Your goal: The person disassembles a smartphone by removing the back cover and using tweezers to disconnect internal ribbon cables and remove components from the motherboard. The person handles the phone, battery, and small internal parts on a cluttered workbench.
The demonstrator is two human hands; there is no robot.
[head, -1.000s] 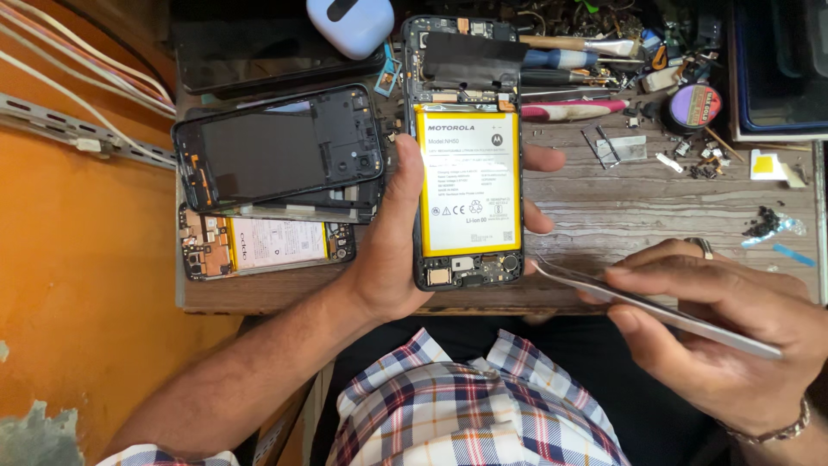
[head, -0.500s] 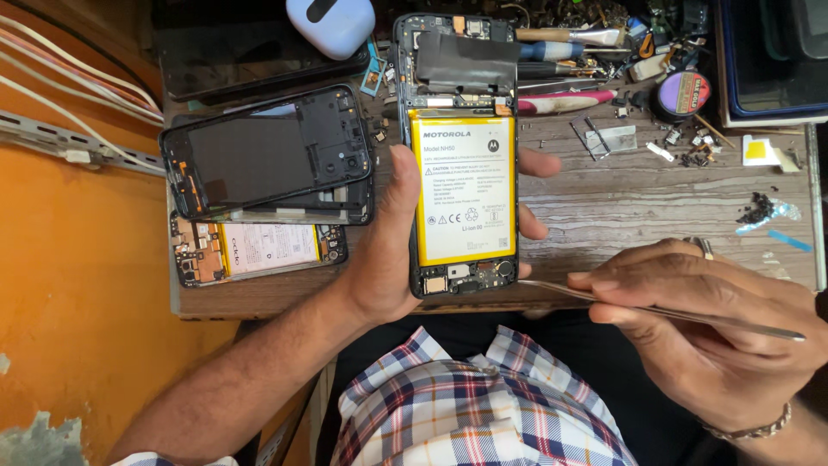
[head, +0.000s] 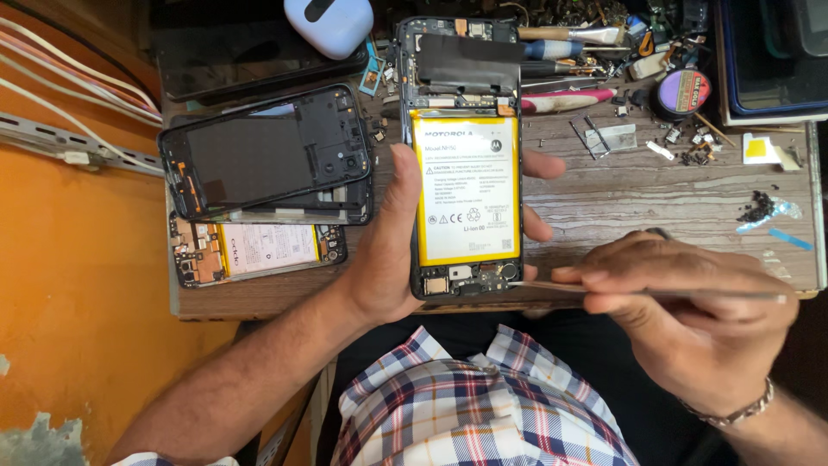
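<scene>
My left hand (head: 388,242) grips an opened phone (head: 466,155) upright over the wooden bench, back cover off, its yellow-edged white battery (head: 466,185) facing me. My right hand (head: 690,319) pinches metal tweezers (head: 655,292) that lie nearly level. The tweezer tip touches the small board at the phone's bottom right corner.
Left of the held phone lie a black phone frame (head: 267,155) and another opened phone with a yellow battery (head: 259,250). A light blue earbud case (head: 328,22) sits at the back. Screwdrivers (head: 561,47), a round tin (head: 681,91) and small loose parts crowd the back right. Bench edge (head: 604,304) runs under my hands.
The right hand has swung the tweezers leftward until their tip meets the bottom of the phone. The left hand still holds the phone in the same pose.
</scene>
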